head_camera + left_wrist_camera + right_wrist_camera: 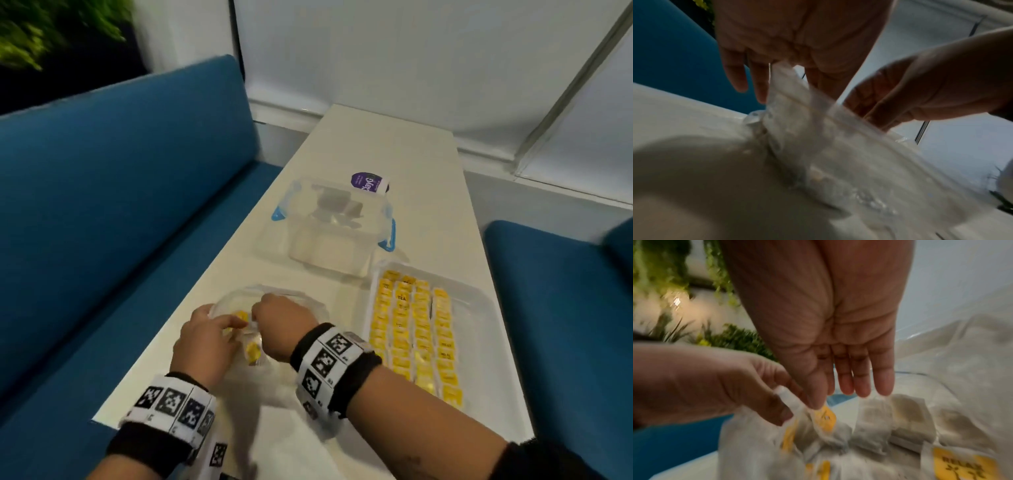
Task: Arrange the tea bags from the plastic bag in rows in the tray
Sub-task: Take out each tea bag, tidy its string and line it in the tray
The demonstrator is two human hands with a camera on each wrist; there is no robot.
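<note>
A clear plastic bag [291, 301] lies on the white table [394, 144] and holds loose tea bags [873, 423] with yellow labels. My left hand [239, 322] pinches the bag's rim [789, 91] and holds the mouth up. My right hand [832, 397] reaches into the mouth with straight fingers, its thumb tip touching a yellow-labelled tea bag [825, 418]. To the right stands the clear tray [479, 301], with several rows of yellow tea bags [418, 329] lying in it.
A clear lidded box with blue clips [332, 222] stands behind the bag, with a purple-lidded tub [368, 181] beyond it. Blue bench seats [120, 205] flank the narrow table on both sides. A white wall [411, 51] closes off the far end.
</note>
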